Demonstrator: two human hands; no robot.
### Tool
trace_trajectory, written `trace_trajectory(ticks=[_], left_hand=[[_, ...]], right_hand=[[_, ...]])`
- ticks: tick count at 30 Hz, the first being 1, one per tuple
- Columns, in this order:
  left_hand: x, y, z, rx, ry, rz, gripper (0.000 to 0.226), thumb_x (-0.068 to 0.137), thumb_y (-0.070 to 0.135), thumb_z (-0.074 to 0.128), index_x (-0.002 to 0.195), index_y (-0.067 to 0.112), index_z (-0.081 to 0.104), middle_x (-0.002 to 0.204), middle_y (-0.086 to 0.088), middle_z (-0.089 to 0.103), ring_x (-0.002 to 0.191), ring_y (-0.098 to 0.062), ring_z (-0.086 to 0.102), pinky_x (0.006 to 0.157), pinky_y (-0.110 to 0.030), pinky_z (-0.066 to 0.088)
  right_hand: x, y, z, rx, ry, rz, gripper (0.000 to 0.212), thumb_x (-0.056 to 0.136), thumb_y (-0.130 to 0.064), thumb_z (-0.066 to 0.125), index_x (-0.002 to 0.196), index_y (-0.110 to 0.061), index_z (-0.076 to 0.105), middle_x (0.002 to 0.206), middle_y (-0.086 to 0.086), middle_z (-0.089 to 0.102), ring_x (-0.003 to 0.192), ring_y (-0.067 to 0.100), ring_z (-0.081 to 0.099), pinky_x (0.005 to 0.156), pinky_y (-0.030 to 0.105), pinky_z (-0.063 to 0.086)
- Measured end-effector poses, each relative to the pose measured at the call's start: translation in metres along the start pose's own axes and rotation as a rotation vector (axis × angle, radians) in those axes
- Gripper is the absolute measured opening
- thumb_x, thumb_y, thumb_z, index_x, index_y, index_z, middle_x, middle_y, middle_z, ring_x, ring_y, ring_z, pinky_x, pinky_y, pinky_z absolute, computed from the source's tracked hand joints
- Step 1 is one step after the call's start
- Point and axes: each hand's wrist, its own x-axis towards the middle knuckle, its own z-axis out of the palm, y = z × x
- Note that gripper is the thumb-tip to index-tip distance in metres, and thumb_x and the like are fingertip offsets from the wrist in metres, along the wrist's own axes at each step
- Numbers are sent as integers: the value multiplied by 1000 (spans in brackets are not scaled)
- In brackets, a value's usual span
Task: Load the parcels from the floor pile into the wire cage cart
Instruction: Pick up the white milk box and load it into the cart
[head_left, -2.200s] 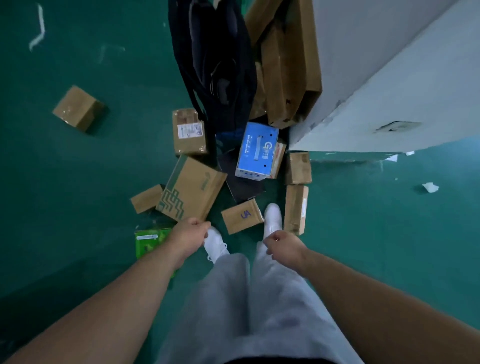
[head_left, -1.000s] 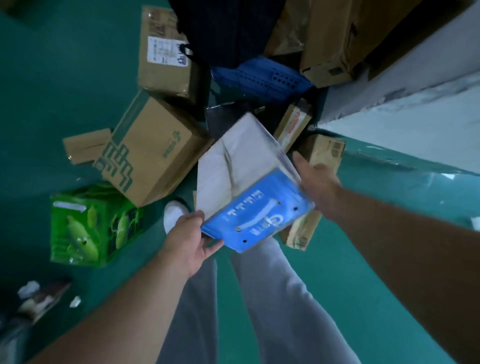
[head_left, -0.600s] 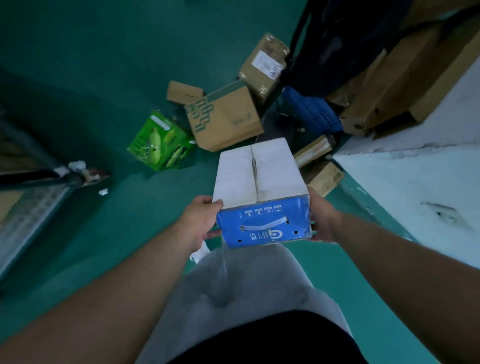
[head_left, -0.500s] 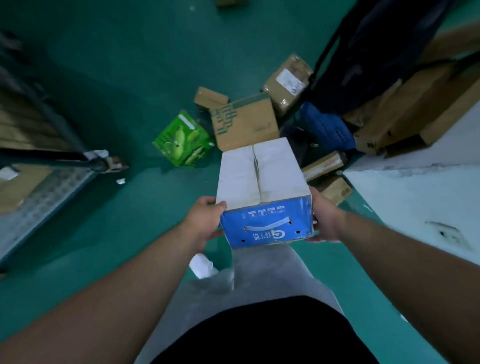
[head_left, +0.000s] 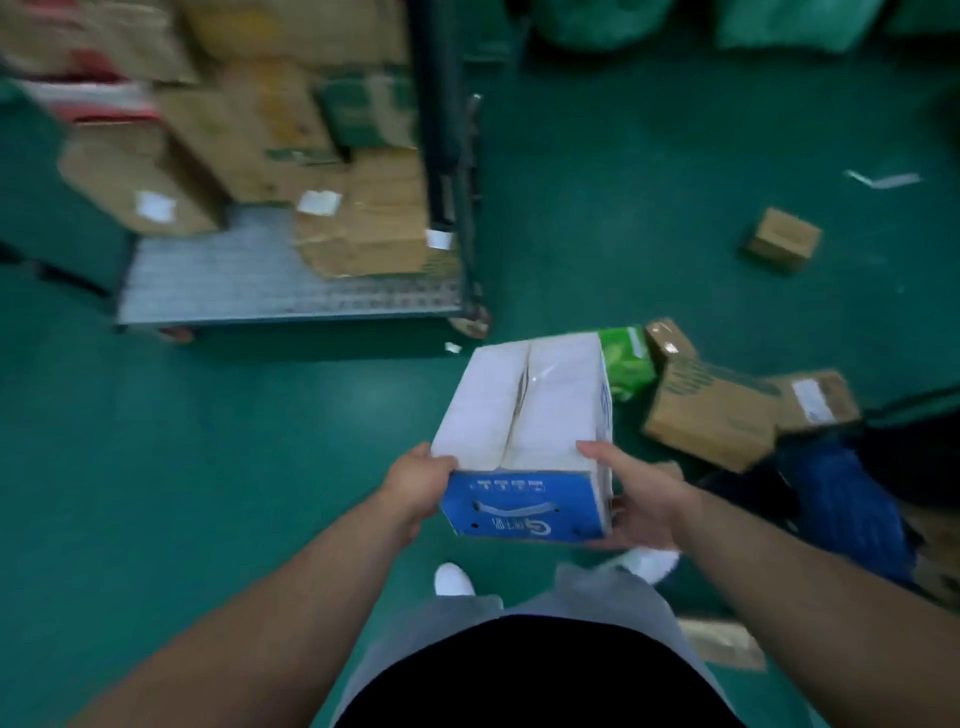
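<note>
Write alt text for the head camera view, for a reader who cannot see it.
Seen from above, a person's left hand and right hand grip a blue-and-white box over a green floor. A wire cart holding cardboard boxes stands ahead left; loose parcels lie right.

The person wears a black top (head_left: 540, 675) at the near edge, loose light-grey trousers (head_left: 613, 592) beyond it and rounded white shoes (head_left: 453, 579), with both forearms, left hand (head_left: 415, 488) and right hand (head_left: 644, 499) bare.

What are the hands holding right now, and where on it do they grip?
Both hands hold the blue-and-white box: the left hand grips its near left edge, the right hand its near right edge, thumb on top.
</note>
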Motion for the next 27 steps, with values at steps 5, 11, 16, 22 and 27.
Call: trace_trajectory(ticks=[5,11,16,22,27], left_hand=[[-23,-38,-124,-269,112,-102,65,93,49,64,144,11,52,143,-6,52,123,-25,52,109,-41,42],[-21,-24,-189,-712,35,-83,75,86,68,63,148,30,45,157,-6,42,143,-29,43,117,-52,33],[16,28,-229,-1031,85,-107,66,79,76,66,119,23,70,105,-4,78,90,-24,75,68,-37,56],[93,68,-274,-1219,242,-273,130,14,82,88,131,32,60,109,-3,78,93,-29,77,86,-55,58],[106,131,-320,-1320,360,-278,130,21,87,85,136,37,49,112,3,76,89,-26,76,77,-60,58]], right_hand=[[-3,-29,175,-401,64,-284,58,83,-39,80,126,-27,43,107,-15,64,89,12,68,64,31,57],[15,-66,274,-1492,270,-736,134,62,-67,75,156,-47,-18,163,16,-11,152,43,3,122,48,25],[37,-106,322,-2162,238,-1076,123,84,-45,70,150,-43,-34,153,22,-39,146,49,-22,116,68,8],[78,-164,377,-2254,180,-1396,127,65,-38,87,162,-36,6,156,25,-28,140,48,-19,108,77,1],[90,-235,421,-2315,125,-1553,123,54,-47,90,159,-32,29,161,28,-1,144,48,6,106,80,13]])
